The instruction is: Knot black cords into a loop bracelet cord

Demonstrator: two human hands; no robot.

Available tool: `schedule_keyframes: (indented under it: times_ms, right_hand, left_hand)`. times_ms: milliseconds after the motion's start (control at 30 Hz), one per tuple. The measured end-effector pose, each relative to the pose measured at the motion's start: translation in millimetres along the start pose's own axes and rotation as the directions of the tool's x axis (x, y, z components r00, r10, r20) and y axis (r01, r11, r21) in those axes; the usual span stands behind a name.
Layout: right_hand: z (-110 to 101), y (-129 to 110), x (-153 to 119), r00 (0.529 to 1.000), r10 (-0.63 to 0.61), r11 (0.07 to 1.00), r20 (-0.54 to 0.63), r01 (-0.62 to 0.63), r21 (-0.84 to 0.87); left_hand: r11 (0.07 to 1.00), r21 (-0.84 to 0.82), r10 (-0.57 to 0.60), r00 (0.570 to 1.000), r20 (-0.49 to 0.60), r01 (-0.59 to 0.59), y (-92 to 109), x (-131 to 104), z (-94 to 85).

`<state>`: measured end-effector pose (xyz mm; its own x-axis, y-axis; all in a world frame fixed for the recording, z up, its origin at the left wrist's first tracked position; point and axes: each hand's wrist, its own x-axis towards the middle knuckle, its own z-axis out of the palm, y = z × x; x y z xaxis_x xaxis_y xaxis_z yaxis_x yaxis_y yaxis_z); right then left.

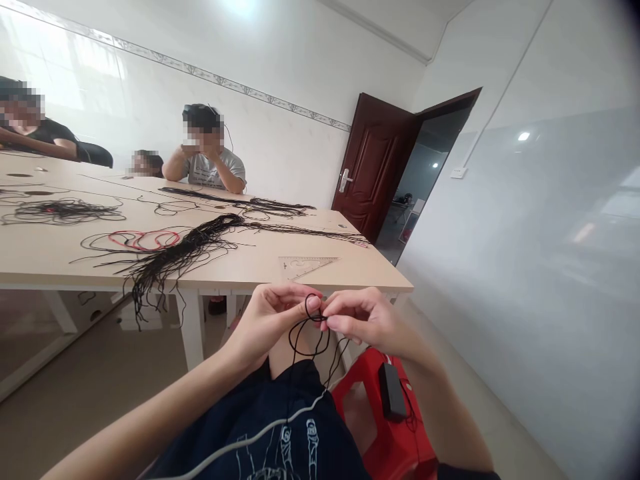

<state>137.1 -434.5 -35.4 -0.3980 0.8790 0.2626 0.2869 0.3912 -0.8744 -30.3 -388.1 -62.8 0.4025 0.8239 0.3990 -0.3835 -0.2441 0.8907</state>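
My left hand (280,308) pinches a thin black cord (291,343) between thumb and fingers in front of the table edge. Close beside it, my right hand (363,319) is closed on the same cord, thumb against fingertips. Loops of the cord stand up and hang down between the two hands, and loose ends trail over my lap. Whether the loops form a knot I cannot tell. Just beyond my hands, a clear triangle ruler (305,267) lies on the table.
The pale wooden table (250,267) carries a thick bundle of black cords (185,250), a red cord (145,239) and another black tangle (70,211). A red stool (385,440) with a black power adapter (393,393) stands at right. Several people sit across the table. A white cable (240,443) crosses my lap.
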Motion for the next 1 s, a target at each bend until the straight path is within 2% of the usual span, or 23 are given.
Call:
schedule_keyframes:
  times_ms: [100,167,200,233,267,300,367,400,433,500,533,600,700,767,833,900,1000]
  right_hand:
    - [0,3,2,1.0,-0.006,1.0,-0.01,0.007,0.008]
    - [0,6,3,0.999,-0.005,0.999,-0.033,0.006,0.033]
    - [0,7,4,0.999,-0.003,0.999,-0.05,0.005,0.05]
    - [1,9,5,0.998,-0.002,0.998,-0.065,0.007,0.068]
    - [1,10,5,0.997,-0.008,0.996,-0.076,0.014,0.086]
    - [2,11,6,0.996,-0.019,0.995,-0.084,0.027,0.101]
    - [4,12,8,0.994,-0.059,0.99,-0.092,0.07,0.121]
    - [6,12,9,0.992,-0.082,0.988,-0.097,0.094,0.126]
    - [7,12,9,0.989,-0.103,0.985,-0.107,0.116,0.129]
    - [9,11,10,0.984,-0.13,0.981,-0.118,0.145,0.129]
    - [10,10,11,0.983,-0.139,0.98,-0.12,0.154,0.125]
    - [11,10,10,0.978,-0.161,0.979,-0.13,0.175,0.105]
    - [13,10,10,0.969,-0.191,0.977,-0.158,0.203,0.061]
    - [14,10,9,0.966,-0.196,0.978,-0.167,0.205,0.041]
    - [14,10,8,0.964,-0.2,0.979,-0.178,0.205,0.011]
    - [13,10,7,0.954,-0.221,0.975,-0.2,0.213,-0.062]
    - [12,11,6,0.922,-0.296,0.94,-0.251,0.234,-0.248]
  left_hand:
    - [0.991,0.132,0.036,0.999,0.01,-0.037,0,-1,-5.2]
    - [0.932,0.324,0.186,0.981,-0.048,-0.161,2,-7,-9.3]
    - [0.858,0.441,0.337,0.937,-0.092,-0.265,4,-13,-10.3]
    - [0.748,0.557,0.499,0.859,-0.115,-0.361,5,-19,-10.3]
    - [0.618,0.659,0.64,0.761,-0.106,-0.429,7,-25,-9.2]
    - [0.505,0.716,0.713,0.7,-0.031,-0.482,8,-31,-7.1]
    - [0.421,0.773,0.659,0.746,0.098,-0.474,7,-39,-0.9]
    - [0.415,0.79,0.611,0.782,0.125,-0.451,6,-40,2.3]
    - [0.42,0.804,0.575,0.809,0.123,-0.421,3,-40,5.1]
    - [0.453,0.804,0.556,0.827,0.082,-0.384,-3,-37,8.7]
    - [0.487,0.792,0.542,0.839,0.057,-0.369,-6,-36,9.5]
    - [0.61,0.732,0.452,0.892,-0.007,-0.303,-11,-33,9.7]
    - [0.858,0.504,0.164,0.983,-0.084,-0.1,-14,-31,8.1]
    - [0.95,0.311,-0.011,0.998,-0.07,0.032,-14,-30,6.1]
    - [0.981,0.167,-0.097,0.995,-0.036,0.101,-13,-29,3.2]
    - [0.989,0.091,-0.115,0.993,-0.033,0.117,-12,-28,-0.2]
    - [0.999,0.01,-0.051,0.995,-0.083,0.052,-8,-31,-3.4]
